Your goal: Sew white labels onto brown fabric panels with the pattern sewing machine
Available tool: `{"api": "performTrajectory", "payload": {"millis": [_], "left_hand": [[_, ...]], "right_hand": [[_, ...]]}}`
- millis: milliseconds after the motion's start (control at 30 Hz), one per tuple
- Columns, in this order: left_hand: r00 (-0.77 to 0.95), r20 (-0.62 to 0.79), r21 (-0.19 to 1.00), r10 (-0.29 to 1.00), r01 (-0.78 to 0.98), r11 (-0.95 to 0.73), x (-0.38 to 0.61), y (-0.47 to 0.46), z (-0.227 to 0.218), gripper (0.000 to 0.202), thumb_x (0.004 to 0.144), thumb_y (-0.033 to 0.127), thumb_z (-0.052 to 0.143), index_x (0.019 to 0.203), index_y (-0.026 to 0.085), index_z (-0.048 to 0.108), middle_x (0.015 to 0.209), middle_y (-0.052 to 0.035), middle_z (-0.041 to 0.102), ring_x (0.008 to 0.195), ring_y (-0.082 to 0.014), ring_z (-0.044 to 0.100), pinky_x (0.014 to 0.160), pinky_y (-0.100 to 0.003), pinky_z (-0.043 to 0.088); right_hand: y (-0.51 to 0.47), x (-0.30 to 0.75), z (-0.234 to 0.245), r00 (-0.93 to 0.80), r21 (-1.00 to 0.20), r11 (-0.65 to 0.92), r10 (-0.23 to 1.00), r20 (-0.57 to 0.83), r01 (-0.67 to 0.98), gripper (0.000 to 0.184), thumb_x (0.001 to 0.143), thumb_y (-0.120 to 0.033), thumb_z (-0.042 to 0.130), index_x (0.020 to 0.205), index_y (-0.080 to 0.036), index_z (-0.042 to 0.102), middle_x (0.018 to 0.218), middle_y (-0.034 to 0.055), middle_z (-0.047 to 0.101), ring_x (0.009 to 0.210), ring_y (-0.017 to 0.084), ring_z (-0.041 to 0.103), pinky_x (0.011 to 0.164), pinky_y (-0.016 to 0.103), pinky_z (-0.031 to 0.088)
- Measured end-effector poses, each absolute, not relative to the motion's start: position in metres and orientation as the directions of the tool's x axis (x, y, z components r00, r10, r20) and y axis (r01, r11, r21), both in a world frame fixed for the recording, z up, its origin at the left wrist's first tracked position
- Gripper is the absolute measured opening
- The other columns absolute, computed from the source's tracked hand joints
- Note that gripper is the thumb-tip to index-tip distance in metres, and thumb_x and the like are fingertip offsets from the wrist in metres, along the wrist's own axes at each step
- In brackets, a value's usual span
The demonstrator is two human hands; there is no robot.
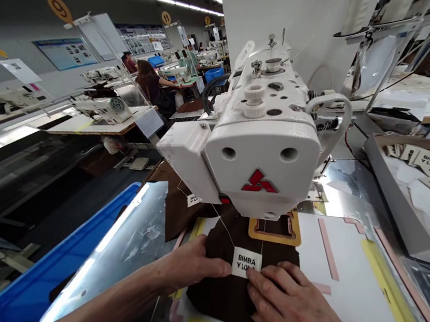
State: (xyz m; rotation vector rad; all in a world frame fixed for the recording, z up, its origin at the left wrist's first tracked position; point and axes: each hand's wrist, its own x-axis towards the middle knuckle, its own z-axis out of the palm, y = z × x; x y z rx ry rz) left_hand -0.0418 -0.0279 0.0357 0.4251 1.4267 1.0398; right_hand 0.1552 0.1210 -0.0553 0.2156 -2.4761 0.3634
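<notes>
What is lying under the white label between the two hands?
Dark brown fabric lies under the white label, showing above and below it. The right hand covers the label's lower right corner. The fabric directly beneath the label is hidden.

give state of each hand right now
Left hand: on the brown fabric, thumb at the white label's left edge; grip cannot be told.
Right hand: open, laid on the fabric, fingertip at the label's lower right corner.
</notes>
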Motion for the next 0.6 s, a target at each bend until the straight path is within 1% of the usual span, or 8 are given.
{"api": "performTrajectory", "payload": {"millis": [133, 200, 267, 333, 367, 433, 500, 600], "left_hand": [[-0.182, -0.595, 0.788, 0.783, -0.320, 0.525, -0.041, -0.029, 0.035, 0.041, 0.086, 0.025, 0.082, 0.125, 0.019, 0.074, 0.106, -0.0048, 0.077, 0.103, -0.0280, 0.072, 0.095, -0.039, 0.057], [-0.173, -0.583, 0.796, 0.794, -0.314, 0.517, -0.040, -0.029, 0.036, 0.040, 0.086, 0.026, 0.081, 0.124, 0.019, 0.074, 0.107, -0.0050, 0.077, 0.104, -0.0287, 0.072, 0.096, -0.040, 0.056], [-0.171, -0.562, 0.813, 0.809, -0.296, 0.501, -0.040, -0.030, 0.036, 0.039, 0.087, 0.028, 0.082, 0.123, 0.018, 0.073, 0.108, -0.0059, 0.076, 0.105, -0.0296, 0.071, 0.097, -0.041, 0.056], [-0.173, -0.551, 0.824, 0.817, -0.270, 0.499, -0.040, -0.031, 0.034, 0.037, 0.087, 0.030, 0.082, 0.120, 0.017, 0.073, 0.107, -0.0068, 0.075, 0.104, -0.0297, 0.070, 0.094, -0.040, 0.056], [-0.173, -0.548, 0.827, 0.818, -0.258, 0.500, -0.040, -0.032, 0.033, 0.035, 0.087, 0.031, 0.082, 0.117, 0.016, 0.073, 0.107, -0.0071, 0.075, 0.103, -0.0296, 0.070, 0.092, -0.039, 0.055], [-0.173, -0.550, 0.830, 0.817, -0.228, 0.510, -0.041, -0.033, 0.031, 0.030, 0.085, 0.032, 0.081, 0.110, 0.016, 0.073, 0.104, -0.0063, 0.073, 0.099, -0.0283, 0.069, 0.087, -0.036, 0.054], [-0.185, -0.553, 0.830, 0.812, -0.198, 0.521, -0.041, -0.035, 0.029, 0.027, 0.083, 0.032, 0.079, 0.104, 0.017, 0.072, 0.098, -0.0045, 0.071, 0.091, -0.0253, 0.067, 0.081, -0.033, 0.053], [-0.199, -0.562, 0.827, 0.803, -0.165, 0.538, -0.041, -0.035, 0.029, 0.021, 0.082, 0.031, 0.076, 0.096, 0.016, 0.070, 0.086, -0.0011, 0.066, 0.076, -0.0189, 0.060, 0.070, -0.028, 0.048]], "right_hand": [[0.121, 0.157, -0.047, -0.778, -0.247, 0.939, -0.033, 0.627, -0.239, 0.022, 0.109, -0.029, 0.050, 0.113, -0.021, 0.071, 0.120, 0.0024, 0.077, 0.100, 0.023, 0.068, 0.095, 0.041, 0.049], [0.121, 0.159, -0.034, -0.808, -0.364, 0.903, 0.033, 0.588, -0.228, 0.021, 0.108, -0.024, 0.049, 0.111, -0.020, 0.069, 0.110, 0.0044, 0.077, 0.092, 0.021, 0.069, 0.085, 0.036, 0.052], [0.120, 0.158, -0.018, -0.896, -0.601, 0.785, 0.149, 0.418, -0.150, 0.021, 0.107, -0.019, 0.046, 0.102, -0.020, 0.066, 0.093, 0.0034, 0.073, 0.077, 0.017, 0.067, 0.069, 0.029, 0.051], [0.117, 0.154, -0.004, -0.962, -0.822, 0.567, 0.243, 0.122, 0.039, 0.023, 0.106, -0.021, 0.046, 0.090, -0.022, 0.061, 0.075, -0.0010, 0.064, 0.062, 0.013, 0.059, 0.055, 0.024, 0.044], [0.115, 0.150, 0.001, -0.964, -0.881, 0.452, 0.267, -0.018, 0.142, 0.024, 0.106, -0.023, 0.047, 0.085, -0.022, 0.059, 0.069, -0.0032, 0.060, 0.056, 0.012, 0.055, 0.051, 0.023, 0.041], [0.111, 0.141, 0.005, -0.940, -0.915, 0.287, 0.274, -0.204, 0.282, 0.025, 0.103, -0.026, 0.049, 0.080, -0.023, 0.056, 0.063, -0.0055, 0.054, 0.052, 0.011, 0.052, 0.048, 0.022, 0.037], [0.108, 0.131, 0.006, -0.926, -0.918, 0.211, 0.255, -0.278, 0.334, 0.024, 0.101, -0.025, 0.050, 0.078, -0.023, 0.056, 0.063, -0.0054, 0.054, 0.053, 0.010, 0.054, 0.048, 0.021, 0.037], [0.106, 0.122, 0.007, -0.906, -0.905, 0.162, 0.237, -0.350, 0.393, 0.024, 0.097, -0.022, 0.050, 0.073, -0.022, 0.054, 0.063, -0.0051, 0.054, 0.051, 0.010, 0.054, 0.043, 0.020, 0.034]]}}
